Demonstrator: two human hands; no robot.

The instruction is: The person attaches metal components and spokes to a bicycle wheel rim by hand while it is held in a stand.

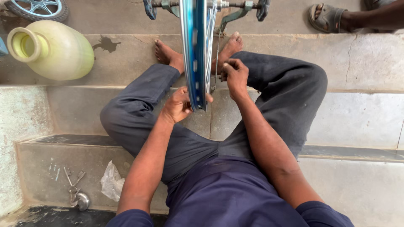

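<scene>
- Head view, looking down: the blue wheel rim stands upright between my knees, its thin edge turned toward me, and it runs from my lap up past the top of the picture.
- My left hand grasps the near bottom edge of the rim; the fingers are wrapped around it, with fingertips showing on the right side of the metal.
- My right hand is on the right side of the rim, fingers pinched together on a thin spoke; whether a small tool is inside the pinch I cannot tell.
- At the top, the axle crosses the rim, with a dark part at each end.
- My bare feet rest on the stone step, one on each side of the rim, so the wheel has only little room to left and right.
- My legs in dark trousers are spread wide; free space is mostly outside the knees.
- On the left of the step lies a yellow-green jug on its side, well apart from my left knee.
- Lower left, on the ledge, there are some small metal tools and a crumpled clear plastic bag, near my left elbow.
- Upper right, another person's foot in a sandal is on the ground, well apart from my hands.
- Upper left corner, part of a small tyre shows.
</scene>
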